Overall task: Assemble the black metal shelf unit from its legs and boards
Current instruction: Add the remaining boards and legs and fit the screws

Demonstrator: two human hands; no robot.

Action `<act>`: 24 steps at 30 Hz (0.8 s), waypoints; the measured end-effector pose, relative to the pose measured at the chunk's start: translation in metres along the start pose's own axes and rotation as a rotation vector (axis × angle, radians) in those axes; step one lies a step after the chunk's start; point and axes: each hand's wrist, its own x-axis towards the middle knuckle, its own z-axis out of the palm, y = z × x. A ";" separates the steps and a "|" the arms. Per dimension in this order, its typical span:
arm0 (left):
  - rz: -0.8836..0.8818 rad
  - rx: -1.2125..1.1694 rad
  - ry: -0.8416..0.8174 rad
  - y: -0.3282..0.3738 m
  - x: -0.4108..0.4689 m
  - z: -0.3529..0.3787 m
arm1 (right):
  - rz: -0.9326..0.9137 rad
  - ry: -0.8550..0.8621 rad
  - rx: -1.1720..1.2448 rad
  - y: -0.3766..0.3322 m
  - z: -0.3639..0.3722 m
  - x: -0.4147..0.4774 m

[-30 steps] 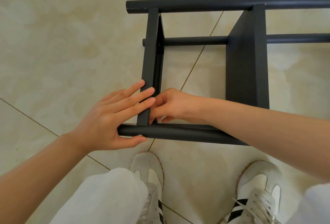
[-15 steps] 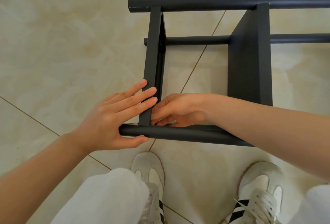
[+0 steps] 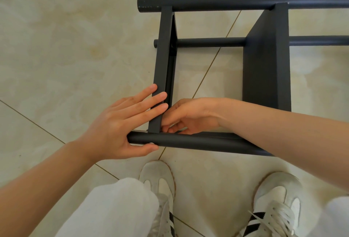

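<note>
The black shelf unit lies on its side on the tiled floor. Its near leg [image 3: 198, 142] runs across in front of me, and two far legs [image 3: 226, 4] lie behind. A left board [image 3: 163, 62] stands edge-up between the legs, with a right board [image 3: 268, 66] further along. My left hand [image 3: 122, 123] lays straight fingers across the left board's edge, its thumb against the near leg's end. My right hand [image 3: 188, 115] reaches inside the corner where that board meets the near leg. Its fingertips are curled together there, and whatever they pinch is hidden.
My two white sneakers [image 3: 158, 183] and light trouser legs [image 3: 113, 210] are just below the near leg. Beige floor tiles [image 3: 66, 47] with thin grout lines spread to the left and behind the frame. A pale wall base shows at the top right corner.
My right hand's fingers have shifted slightly at the inner corner, with the wrist turning a little. My left hand and the frame have stayed in place.
</note>
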 end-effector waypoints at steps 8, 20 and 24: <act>0.008 0.017 -0.006 -0.001 0.001 -0.001 | 0.006 0.025 -0.030 -0.002 0.002 0.005; 0.008 0.022 -0.006 -0.001 0.001 -0.002 | 0.027 -0.008 -0.056 -0.003 -0.001 0.007; 0.004 0.027 -0.016 -0.001 0.002 0.000 | 0.029 -0.038 -0.066 -0.006 -0.003 0.005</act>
